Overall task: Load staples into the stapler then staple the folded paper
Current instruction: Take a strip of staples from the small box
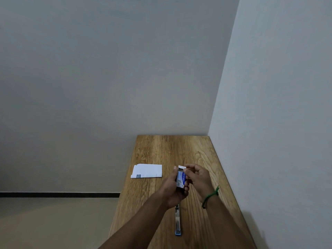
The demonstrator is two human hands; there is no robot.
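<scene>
At lower centre the small staple box (181, 179) was clasped in the left hand (173, 190); right hand (197, 175) fingertips were pinched at its open end; staple strips, judged brittle, are best lifted by their sides.

Both forearms extended forward, converging above table centre. Left hand (173, 190) palm turned inward, fingers curled in grip, thumb up along far side. Right hand (198, 177) just beside it, touching, fingertips (188, 172) pinched together at top. Green cord bracelet (210, 196) on right wrist.
</scene>
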